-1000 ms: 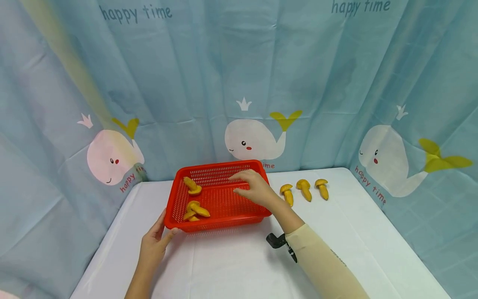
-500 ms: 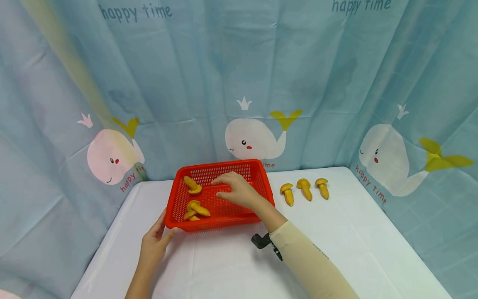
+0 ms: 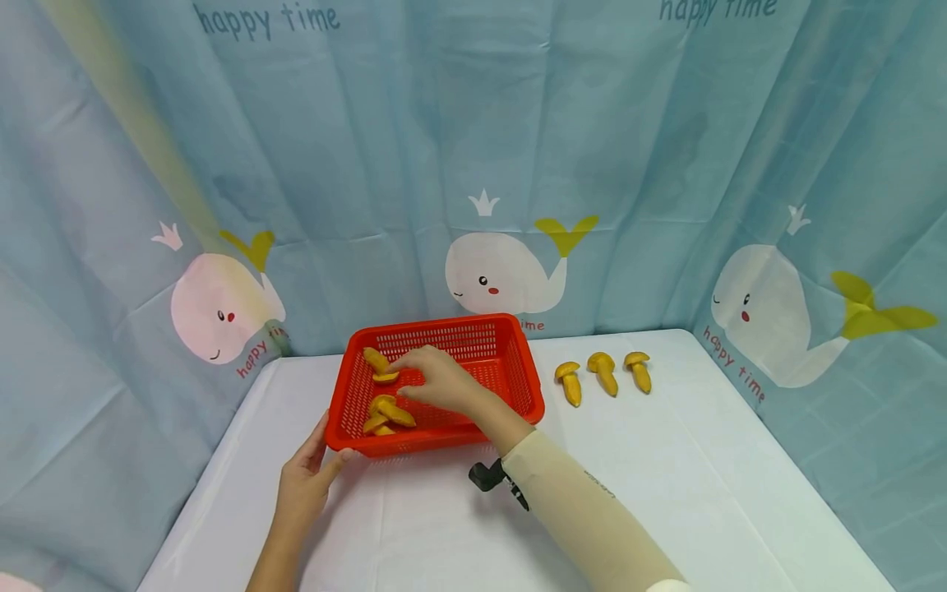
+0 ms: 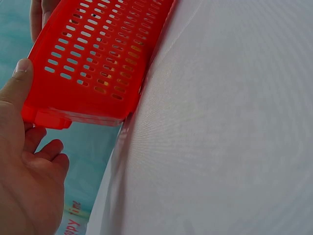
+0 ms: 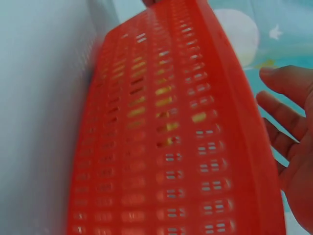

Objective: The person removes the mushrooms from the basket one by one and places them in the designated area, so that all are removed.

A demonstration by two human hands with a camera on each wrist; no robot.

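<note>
A red slotted plastic basket (image 3: 459, 436) stands on the table, and my left hand (image 3: 307, 477) grips its front left corner, thumb on the rim in the left wrist view. Inside, at the back left, lies a yellow mushroom (image 3: 376, 360); a small pile of yellow mushrooms (image 3: 395, 413) sits at the front left. My right hand (image 3: 436, 380) hovers over the basket with thumb and fingers spread apart. Its fingertips overlap the cap of the back mushroom in the head view. Through the slots in the right wrist view, yellow patches show, blurred.
To the basket's right, three more yellow mushrooms lie in a row: one near it (image 3: 569, 384), a middle mushroom (image 3: 603, 374) and a far mushroom (image 3: 638, 372). A blue whale-print curtain (image 3: 399, 164) surrounds the white table (image 3: 666, 460) at the back and sides.
My right hand has moved left across the basket, from its right side to the back left mushroom. The left hand keeps its hold on the corner, and the mushrooms lie where they were.
</note>
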